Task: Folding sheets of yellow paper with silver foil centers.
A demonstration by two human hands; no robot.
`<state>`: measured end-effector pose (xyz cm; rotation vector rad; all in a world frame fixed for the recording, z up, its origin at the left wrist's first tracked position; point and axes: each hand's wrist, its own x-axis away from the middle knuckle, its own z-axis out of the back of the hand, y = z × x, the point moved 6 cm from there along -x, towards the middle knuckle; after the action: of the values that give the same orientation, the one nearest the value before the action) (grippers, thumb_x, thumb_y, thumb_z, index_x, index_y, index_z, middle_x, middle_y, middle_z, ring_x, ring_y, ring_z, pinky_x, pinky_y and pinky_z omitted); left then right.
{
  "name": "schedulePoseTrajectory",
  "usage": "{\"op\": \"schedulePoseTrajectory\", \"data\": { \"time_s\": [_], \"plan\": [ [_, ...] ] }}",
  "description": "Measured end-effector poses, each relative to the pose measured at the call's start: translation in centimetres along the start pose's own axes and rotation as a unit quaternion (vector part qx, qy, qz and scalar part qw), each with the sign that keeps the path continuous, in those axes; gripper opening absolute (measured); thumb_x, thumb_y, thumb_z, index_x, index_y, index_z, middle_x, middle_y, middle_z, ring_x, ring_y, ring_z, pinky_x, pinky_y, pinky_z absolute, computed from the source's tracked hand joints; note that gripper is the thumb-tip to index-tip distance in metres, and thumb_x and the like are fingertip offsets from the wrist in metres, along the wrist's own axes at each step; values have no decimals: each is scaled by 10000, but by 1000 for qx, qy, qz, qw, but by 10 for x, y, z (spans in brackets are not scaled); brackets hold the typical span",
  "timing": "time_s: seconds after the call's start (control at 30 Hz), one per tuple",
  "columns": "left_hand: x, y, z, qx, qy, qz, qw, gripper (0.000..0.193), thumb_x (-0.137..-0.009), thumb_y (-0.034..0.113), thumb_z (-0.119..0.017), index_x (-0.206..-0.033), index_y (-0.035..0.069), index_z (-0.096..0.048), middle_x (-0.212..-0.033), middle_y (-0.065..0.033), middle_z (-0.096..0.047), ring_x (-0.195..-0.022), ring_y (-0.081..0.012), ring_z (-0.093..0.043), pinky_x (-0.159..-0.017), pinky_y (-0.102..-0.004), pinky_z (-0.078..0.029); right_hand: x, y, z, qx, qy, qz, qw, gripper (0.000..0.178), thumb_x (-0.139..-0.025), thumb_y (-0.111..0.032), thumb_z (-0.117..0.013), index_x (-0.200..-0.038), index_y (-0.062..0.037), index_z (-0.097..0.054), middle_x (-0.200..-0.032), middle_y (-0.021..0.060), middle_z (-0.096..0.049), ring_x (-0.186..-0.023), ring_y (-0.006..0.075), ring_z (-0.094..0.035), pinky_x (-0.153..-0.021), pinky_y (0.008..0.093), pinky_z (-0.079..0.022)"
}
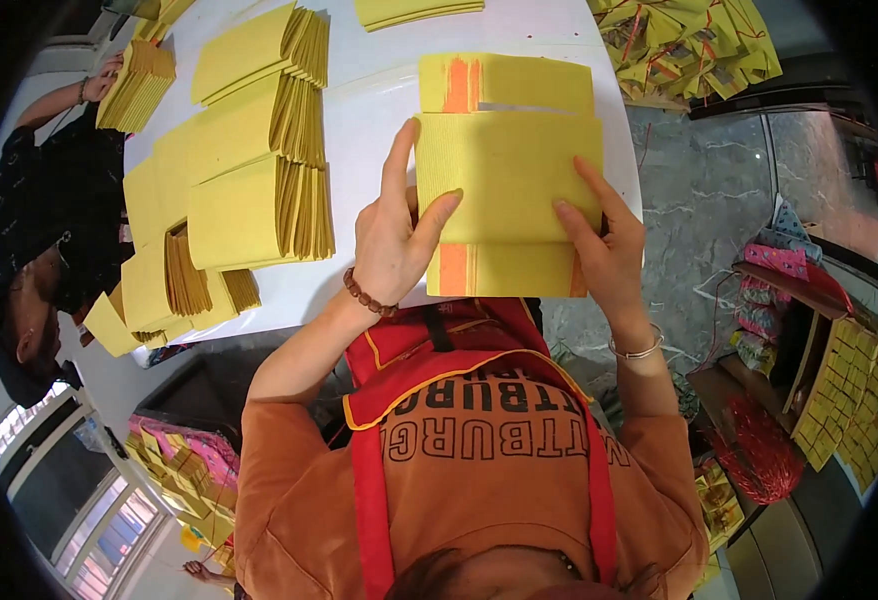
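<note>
1. I see the wide yellow rectangular paper sheet (514, 175) close to the near right corner of the white counter (379, 100), between both hands.
2. On my feed, the bare left hand (384, 235) pinches the sheet's left side: thumb on its face, index finger stretched along the edge, the other fingers passing out of sight beneath.
3. The bare right hand (614, 250) lies by the counter's right edge, thumb and index finger spread on the sheet; its other fingers are hidden, so I can't tell whether they pinch.
4. Yellow paper with an orange stripe shows past the sheet as a far strip (534, 83) and a near strip (519, 270); I can't tell if they are one piece.
5. Left of the left hand, thick stacks of folded yellow paper (244, 215) crowd the counter's left part, reaching toward its near left corner. Another yellow stack (419, 10) lies at the far edge.
6. At the left edge, a co-worker's hand (104, 80) holds a pleated yellow paper bundle (137, 85).
7. A red apron with yellow trim (449, 350) fills the space at the near edge.
8. Beyond the far right corner I have yellow pieces with red cords (699, 45); well off the right edge, shiny red strands (759, 450).
</note>
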<state>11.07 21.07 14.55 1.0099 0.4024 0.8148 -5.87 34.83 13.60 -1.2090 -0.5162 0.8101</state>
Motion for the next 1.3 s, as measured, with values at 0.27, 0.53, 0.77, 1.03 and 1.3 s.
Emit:
{"op": "schedulePoseTrajectory", "data": {
  "time_s": [0.27, 0.53, 0.77, 1.03, 1.3],
  "plan": [
    [-9, -12, -5, 39, -36, 40, 998, 579, -867, 185, -605, -1377, 94, -347, -482, -56, -414, -428, -130, -403, -450, -277, -337, -2, 2, -3, -8, 46, -43, 998, 385, -825, -86, -633, -1196, -2, -573, -1004, 176, -661, -858, 171, -641, -743, 279, -491],
    [-11, -16, -3, 78, -73, 51, 993, 493, -889, 144, -612, -1334, 90, -407, -615, 13, -547, -498, -18, -415, -440, -203, -309, -6, 4, -2, 34, 37, -57, 997, 386, -816, -125, -642, -1182, -16, -586, -946, 177, -673, -785, 179, -654, -701, 282, -495],
    [-12, 50, 15, -300, 49, -226, 926, 412, -778, 220, -675, -1156, 93, -572, -966, -66, -581, -925, -241, -530, -771, -389, -379, -6, 6, -1, 52, 43, -34, 997, 385, -813, -132, -648, -1178, -22, -590, -965, 174, -672, -788, 194, -662, -692, 292, -500],
    [-12, 50, -55, -328, -83, -375, 863, 498, -792, 232, -642, -1266, 150, -512, -1339, -118, -435, -1194, -314, -404, -974, -441, -329, -6, 9, 0, 37, 53, -26, 998, 384, -816, -148, -656, -1172, -22, -592, -990, 185, -664, -821, 233, -668, -718, 317, -507],
    [-14, 41, -58, -330, -69, -377, 863, 437, -781, 264, -624, -1199, 159, -549, -1305, -92, -465, -1204, -295, -397, -994, -461, -291, -11, -50, -5, 358, 61, 206, 909, 546, -798, -281, -658, -1294, -149, -473, -1393, 108, -391, -1237, 290, -434, -978, 440, -362]
  ]
}}
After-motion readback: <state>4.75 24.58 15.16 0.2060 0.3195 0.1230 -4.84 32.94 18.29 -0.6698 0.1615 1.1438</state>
